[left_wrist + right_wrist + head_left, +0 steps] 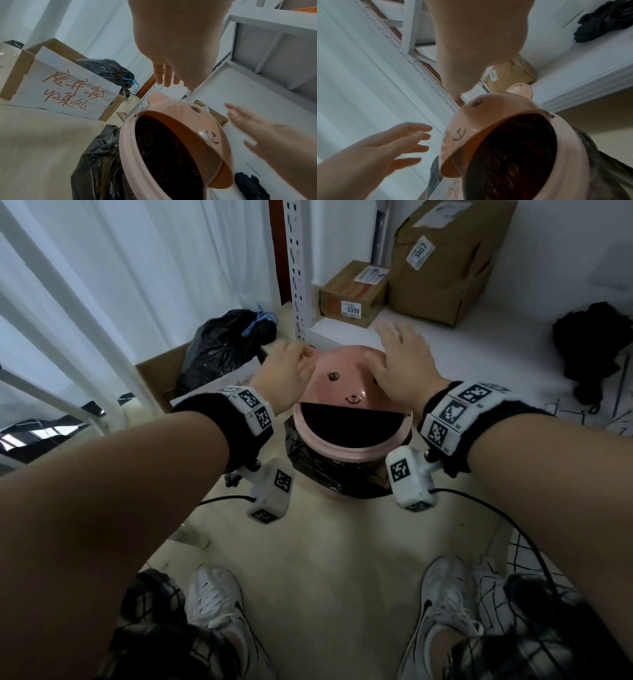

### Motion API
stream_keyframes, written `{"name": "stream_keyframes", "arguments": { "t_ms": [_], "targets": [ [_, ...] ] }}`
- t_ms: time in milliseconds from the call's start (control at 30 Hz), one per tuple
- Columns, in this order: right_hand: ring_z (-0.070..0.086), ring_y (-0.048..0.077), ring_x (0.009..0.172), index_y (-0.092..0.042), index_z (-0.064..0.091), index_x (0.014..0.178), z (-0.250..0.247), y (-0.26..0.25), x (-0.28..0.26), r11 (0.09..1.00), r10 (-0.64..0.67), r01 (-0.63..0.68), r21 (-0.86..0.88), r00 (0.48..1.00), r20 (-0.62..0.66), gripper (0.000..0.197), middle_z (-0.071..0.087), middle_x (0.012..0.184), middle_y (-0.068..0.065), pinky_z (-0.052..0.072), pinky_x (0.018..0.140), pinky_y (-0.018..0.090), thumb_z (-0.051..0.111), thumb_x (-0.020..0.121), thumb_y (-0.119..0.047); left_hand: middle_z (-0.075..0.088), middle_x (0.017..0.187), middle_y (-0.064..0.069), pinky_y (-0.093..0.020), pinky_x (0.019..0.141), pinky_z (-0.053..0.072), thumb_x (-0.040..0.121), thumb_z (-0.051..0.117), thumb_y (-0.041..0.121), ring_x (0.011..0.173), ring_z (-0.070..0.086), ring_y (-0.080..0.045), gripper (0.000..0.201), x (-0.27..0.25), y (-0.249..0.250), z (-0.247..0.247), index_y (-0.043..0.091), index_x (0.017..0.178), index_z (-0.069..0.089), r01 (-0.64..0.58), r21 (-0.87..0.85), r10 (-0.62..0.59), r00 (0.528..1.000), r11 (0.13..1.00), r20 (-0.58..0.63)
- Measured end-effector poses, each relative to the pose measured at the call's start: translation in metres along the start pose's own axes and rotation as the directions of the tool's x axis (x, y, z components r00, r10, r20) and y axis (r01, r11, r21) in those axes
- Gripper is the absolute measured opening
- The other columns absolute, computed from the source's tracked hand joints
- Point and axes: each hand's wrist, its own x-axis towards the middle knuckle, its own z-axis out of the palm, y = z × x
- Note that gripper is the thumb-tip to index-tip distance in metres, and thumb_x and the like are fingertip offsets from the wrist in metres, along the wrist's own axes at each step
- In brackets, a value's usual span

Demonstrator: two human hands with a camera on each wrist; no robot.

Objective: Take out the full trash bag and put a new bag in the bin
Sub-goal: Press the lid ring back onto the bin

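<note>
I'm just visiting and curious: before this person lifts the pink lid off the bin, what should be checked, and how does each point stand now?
1. Left hand near the lid: ok, open beside it.
2. Right hand near the lid: ok, open above it.
3. Fingers gripping the lid: not ok, none closed on it.
4. Black bag folded over the bin's rim, under the lid: ok.
5. Bag full: cannot tell, inside is dark.
6. New bag at hand: cannot tell.
</note>
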Motion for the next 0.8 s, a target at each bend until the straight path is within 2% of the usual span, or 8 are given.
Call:
{"name": "stream_keyframes", "arguments": {
  "t_ms": [67,133,267,333,433,533,633,800],
  "targets": [
    [0.007,0.035,0.146,-0.03,0.017,0.149,0.01,0.003,-0.002,0.995,0.056,-0.043,-0.087,0.985,0.16,0.058,0.007,0.16,0.007,0.01,0.116,0.055,0.03,0.096,-0.05,0.045,0.131,-0.016,-0.031,0.1,0.036,0.099,0.04,0.02,0.117,0.05,-0.029,0.035,-0.001,0.001,0.001,0.007,0.131,0.049,-0.039,0.033,0.037,0.998,0.999,0.058],
    [0.02,0.035,0.143,-0.032,0.037,0.139,0.012,0.005,-0.005,0.998,0.038,-0.028,-0.063,0.986,0.16,0.05,0.031,0.153,0.006,0.012,0.115,0.055,0.034,0.094,-0.053,0.046,0.132,-0.015,-0.029,0.1,0.035,0.099,0.04,0.021,0.119,0.049,-0.027,0.036,-0.001,0.003,0.001,0.009,0.132,0.049,-0.058,0.053,0.054,0.995,0.997,0.079],
    [0.054,0.029,0.1,-0.019,0.06,0.083,-0.005,0.001,-0.015,0.986,-0.149,0.14,-0.088,0.984,-0.102,0.034,0.059,0.084,0.002,0.029,0.096,0.039,0.039,0.094,-0.044,0.047,0.129,-0.015,-0.029,0.101,0.034,0.098,0.042,0.022,0.119,0.048,-0.027,0.035,0.0,0.005,-0.001,0.007,0.128,0.051,-0.037,0.059,0.033,0.998,0.998,0.053],
    [0.049,0.028,0.114,-0.021,0.058,0.11,-0.007,0.002,-0.02,0.991,-0.133,0.127,-0.05,0.982,-0.131,0.035,0.059,0.111,0.005,0.029,0.1,0.042,0.044,0.092,-0.047,0.046,0.131,-0.016,-0.03,0.103,0.033,0.097,0.043,0.02,0.121,0.047,-0.029,0.035,0.001,0.005,-0.002,0.005,0.129,0.05,-0.017,0.065,0.015,0.999,0.998,0.038],
    [0.016,0.036,0.143,-0.033,0.017,0.147,-0.001,0.008,-0.027,1.0,0.004,-0.004,0.001,0.994,0.108,0.083,0.016,0.157,0.01,0.018,0.114,0.055,0.055,0.08,-0.063,0.043,0.134,-0.018,-0.031,0.103,0.032,0.096,0.047,0.022,0.124,0.044,-0.03,0.039,0.001,0.006,-0.003,0.005,0.132,0.046,-0.001,0.065,0.0,1.0,0.998,0.021],
    [-0.011,0.042,0.144,-0.037,-0.009,0.148,0.009,0.012,-0.027,0.993,0.036,0.005,-0.115,0.936,0.349,0.115,0.002,0.159,0.007,0.008,0.114,0.064,0.07,0.067,-0.062,0.033,0.144,-0.016,-0.037,0.107,0.034,0.087,0.061,0.04,0.13,0.04,-0.032,0.068,0.0,0.001,0.001,0.014,0.143,0.032,0.027,0.094,-0.037,0.993,0.995,0.115],
    [-0.011,0.042,0.144,-0.036,-0.012,0.147,0.013,0.011,-0.022,0.989,0.029,0.021,-0.146,0.941,0.336,0.124,0.005,0.159,0.006,0.012,0.113,0.065,0.078,0.063,-0.053,0.014,0.154,-0.013,-0.049,0.113,0.031,0.073,0.072,0.05,0.138,0.031,-0.037,0.099,-0.003,-0.006,0.007,0.025,0.15,0.014,0.049,0.152,-0.083,0.972,0.987,0.221],
    [-0.005,0.038,0.146,-0.035,-0.008,0.148,0.015,0.007,0.0,0.978,0.009,0.053,-0.201,0.955,0.295,0.123,0.008,0.158,0.004,0.017,0.11,0.067,0.08,0.063,-0.049,0.012,0.153,-0.014,-0.048,0.113,0.032,0.071,0.075,0.048,0.135,0.034,-0.037,0.097,0.011,-0.02,0.014,0.023,0.148,0.022,0.076,0.186,-0.11,0.978,0.98,0.177]
  ]
}}
